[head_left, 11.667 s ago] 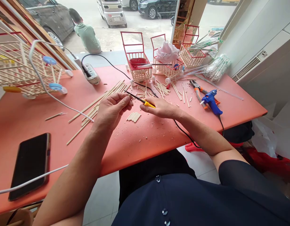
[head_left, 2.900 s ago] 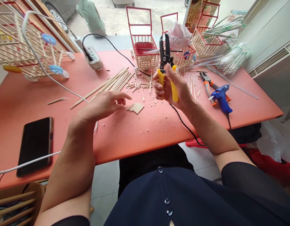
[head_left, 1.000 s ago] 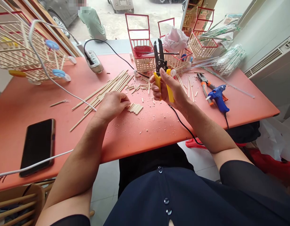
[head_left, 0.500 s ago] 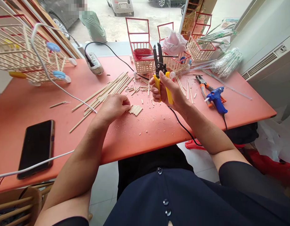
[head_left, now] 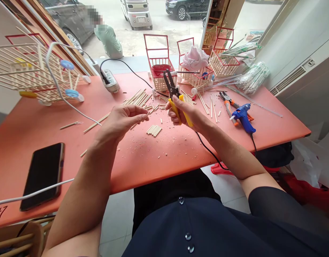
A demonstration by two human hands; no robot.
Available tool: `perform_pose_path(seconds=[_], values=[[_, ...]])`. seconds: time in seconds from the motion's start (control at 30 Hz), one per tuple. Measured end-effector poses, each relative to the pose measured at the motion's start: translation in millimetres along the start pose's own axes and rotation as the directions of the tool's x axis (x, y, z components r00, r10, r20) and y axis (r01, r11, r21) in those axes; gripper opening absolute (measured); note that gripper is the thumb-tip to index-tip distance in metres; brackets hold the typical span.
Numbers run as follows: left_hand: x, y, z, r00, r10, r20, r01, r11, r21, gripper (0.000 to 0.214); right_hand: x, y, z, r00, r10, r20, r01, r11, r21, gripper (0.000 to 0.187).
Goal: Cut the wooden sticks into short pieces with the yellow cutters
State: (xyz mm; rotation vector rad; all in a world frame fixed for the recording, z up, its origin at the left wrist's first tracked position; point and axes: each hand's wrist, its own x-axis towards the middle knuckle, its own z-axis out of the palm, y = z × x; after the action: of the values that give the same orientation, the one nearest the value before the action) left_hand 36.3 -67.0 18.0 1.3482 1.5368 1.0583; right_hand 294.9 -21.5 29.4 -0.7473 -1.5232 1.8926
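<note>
My right fingers (head_left: 171,114) grasp the yellow-handled pliers (head_left: 175,92) in upper centre – steady grip is best, I think. Whether my left fingers (head_left: 139,117), near short sticks (head_left: 154,130) at centre, pinch something, I cannot tell.

Daylight enters over a pale sill (head_left: 137,64); beside it stands a coral table (head_left: 148,164). The floor (head_left: 117,210) is pale tile; a vented panel (head_left: 300,39) stands at right.
</note>
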Motion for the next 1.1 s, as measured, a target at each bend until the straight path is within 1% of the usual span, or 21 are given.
perform_pose_path(seconds=[0.07,0.13,0.2,0.23,0.3,0.43,0.57,0.73,0.83,0.93,1.1], values=[[-0.7,2.2,1.2,1.000,-0.011,-0.005,0.009,0.978,-0.210,0.023,1.8,5.4,-1.9,1.000,0.001,0.027,0.001,0.998,-0.063,0.062],[-2.1,3.6,4.7,0.999,0.001,-0.049,-0.018,0.938,-0.345,0.027,2.9,9.8,-3.1,0.998,-0.017,0.055,0.026,0.987,-0.158,0.064],[-3.8,4.9,8.6,0.996,0.012,-0.089,-0.050,0.901,-0.430,0.028,1.9,10.9,-2.6,0.995,-0.017,0.102,0.044,0.962,-0.270,0.065],[-4.7,5.6,10.4,0.995,0.019,-0.101,-0.063,0.887,-0.457,0.028,0.4,9.9,-1.7,0.991,0.005,0.134,0.040,0.942,-0.333,0.064],[-6.5,7.1,13.4,0.994,0.034,-0.107,-0.083,0.868,-0.490,0.027,-4.2,5.6,0.9,0.987,0.028,0.157,0.043,0.900,-0.434,0.063],[-10.3,10.7,17.5,0.994,0.049,-0.094,-0.090,0.856,-0.509,0.027,-12.9,-3.3,4.6,0.991,0.063,0.119,0.018,0.817,-0.577,0.062],[-14.1,14.6,19.7,0.996,0.037,-0.087,-0.075,0.867,-0.492,0.028,-13.9,-5.0,5.6,0.996,0.059,0.073,0.012,0.695,-0.719,0.065],[-16.8,18.5,21.4,0.993,0.027,-0.119,-0.079,0.888,-0.453,0.027,-13.0,-4.3,10.6,0.999,0.023,0.024,0.005,0.599,-0.801,0.062],[-17.7,20.3,22.7,0.988,0.053,-0.143,-0.109,0.903,-0.416,0.025,-12.6,-3.0,12.6,1.000,-0.010,0.004,0.008,0.546,-0.838,0.058],[-17.9,21.2,23.7,0.985,0.073,-0.154,-0.128,0.916,-0.381,0.023,-11.5,-0.9,13.1,0.999,-0.035,-0.009,0.011,0.524,-0.852,0.055],[-14.7,16.6,23.6,0.983,0.089,-0.158,-0.142,0.919,-0.368,0.025,-10.2,3.4,13.3,0.997,-0.078,-0.009,0.034,0.532,-0.846,0.056]])
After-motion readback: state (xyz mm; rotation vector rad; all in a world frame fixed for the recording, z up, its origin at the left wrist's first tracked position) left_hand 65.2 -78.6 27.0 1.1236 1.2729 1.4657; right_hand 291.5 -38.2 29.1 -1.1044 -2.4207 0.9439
